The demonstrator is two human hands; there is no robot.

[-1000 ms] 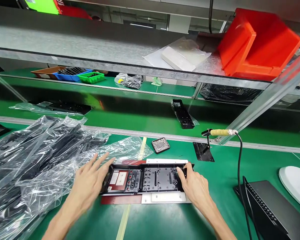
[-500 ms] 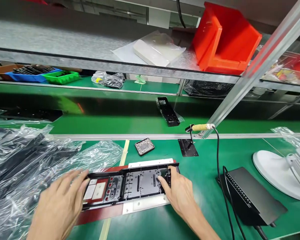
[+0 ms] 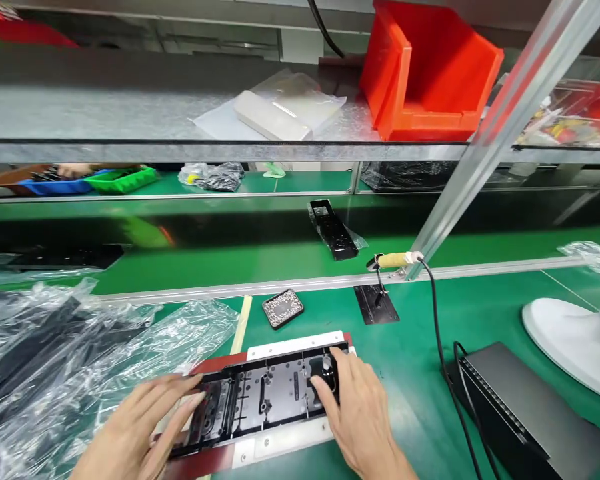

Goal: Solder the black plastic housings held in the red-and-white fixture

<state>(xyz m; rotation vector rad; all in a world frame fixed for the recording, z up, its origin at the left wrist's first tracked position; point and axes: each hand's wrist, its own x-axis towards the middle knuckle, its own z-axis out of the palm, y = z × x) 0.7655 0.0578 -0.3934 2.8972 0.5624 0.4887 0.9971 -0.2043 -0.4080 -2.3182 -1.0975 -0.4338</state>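
Note:
A long black plastic housing [image 3: 280, 393] lies in a fixture with white strips [image 3: 285, 440] and a dark red base [image 3: 217, 461]. My left hand [image 3: 140, 423] rests over the housing's left end, thumb and fingers on either side of its end part, which it partly hides. At the right end, my right hand [image 3: 357, 407] grips the housing between thumb and fingers, beside a glossy black round part [image 3: 326, 367]. Behind the fixture sits a small black tray of screws [image 3: 283, 308].
Plastic-wrapped black parts [image 3: 35, 360] cover the left side. A yellow-handled tool [image 3: 394, 260] with a cable stands behind on the right, near a black box [image 3: 535, 400] and a white round base [image 3: 570, 347]. A red bin [image 3: 430, 80] sits on the shelf above.
The view has shifted. My left hand has moved right over the housing's left end, covering more of it. The round black part now shows more beside my right hand. Another person's hand appears at the far bins.

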